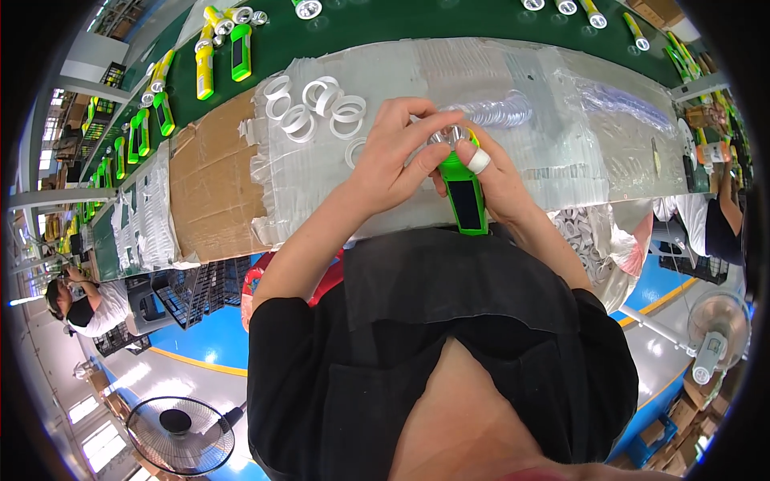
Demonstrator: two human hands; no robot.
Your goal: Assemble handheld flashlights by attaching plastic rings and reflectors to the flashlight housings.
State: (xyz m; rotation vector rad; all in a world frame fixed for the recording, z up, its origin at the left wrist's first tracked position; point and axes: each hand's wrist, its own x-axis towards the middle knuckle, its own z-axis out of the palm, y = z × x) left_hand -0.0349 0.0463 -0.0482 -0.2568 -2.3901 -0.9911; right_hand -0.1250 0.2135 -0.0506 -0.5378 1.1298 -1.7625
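Both hands meet on one green torch point(467, 202), held up in front of the chest, over the near edge of the bench point(553, 152). The right hand point(499, 176) is closed along the torch's right side, its thumb up by the lens, seemingly so that it steadies the body. The left hand point(403, 152) pinches narrowly round the other side of the head, thumb and fingertips at the rim, probably to work on the front end. The fingers cover much of that rim, so I cannot tell whether a loose part sits there.

The torch's long axis runs away from the person, leaning slightly left at the far end. Its lens end points away and seemingly upward; its tail points back toward the apron point(461, 276), dark panel facing up.

White rings point(321, 104) lie loose to the left, and a row of clear discs point(501, 111) lies just beyond the hands, both apparently placed for easy reach. More torches point(241, 54) rest on the green belt point(361, 30) behind.
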